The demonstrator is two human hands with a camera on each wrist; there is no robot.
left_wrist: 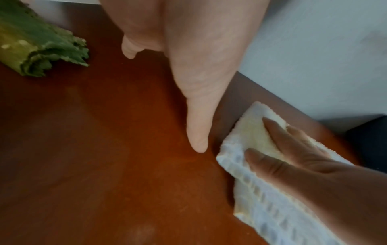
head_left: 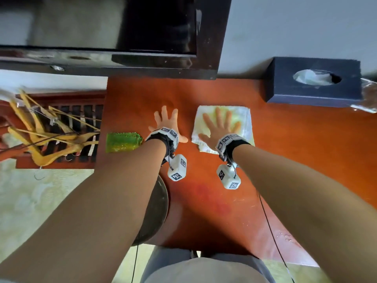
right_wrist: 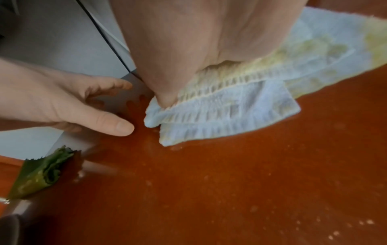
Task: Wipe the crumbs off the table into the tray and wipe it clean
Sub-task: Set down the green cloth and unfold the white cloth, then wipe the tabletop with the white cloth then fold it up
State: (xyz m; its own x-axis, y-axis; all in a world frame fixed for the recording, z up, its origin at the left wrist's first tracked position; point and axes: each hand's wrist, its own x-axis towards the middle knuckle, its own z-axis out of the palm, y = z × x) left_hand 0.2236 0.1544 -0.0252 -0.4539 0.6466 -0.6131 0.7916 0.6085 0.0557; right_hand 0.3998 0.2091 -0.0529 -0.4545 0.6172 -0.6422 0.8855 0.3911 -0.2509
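A folded white and yellow cloth (head_left: pixel 242 117) (left_wrist: pixel 251 136) (right_wrist: pixel 240 106) lies on the red-brown table (head_left: pixel 285 150). My right hand (head_left: pixel 219 124) (left_wrist: pixel 293 152) presses flat on it with fingers spread. Just to its left, my left hand (head_left: pixel 166 123) (right_wrist: pixel 62 106) rests flat on the bare table, fingers spread, holding nothing. Pale crumbs (right_wrist: pixel 335 232) (head_left: pixel 285 236) are scattered over the near right part of the table. A dark round tray (head_left: pixel 157 207) sticks out under my left forearm at the table's near left edge.
A green folded cloth (head_left: pixel 122 140) (left_wrist: pixel 35 49) (right_wrist: pixel 39 175) lies at the table's left edge. A dark tissue box (head_left: pixel 314 82) stands at the back right. A black cabinet (head_left: pixel 163 37) borders the back. Wooden hangers (head_left: pixel 44 131) lie on a rack to the left.
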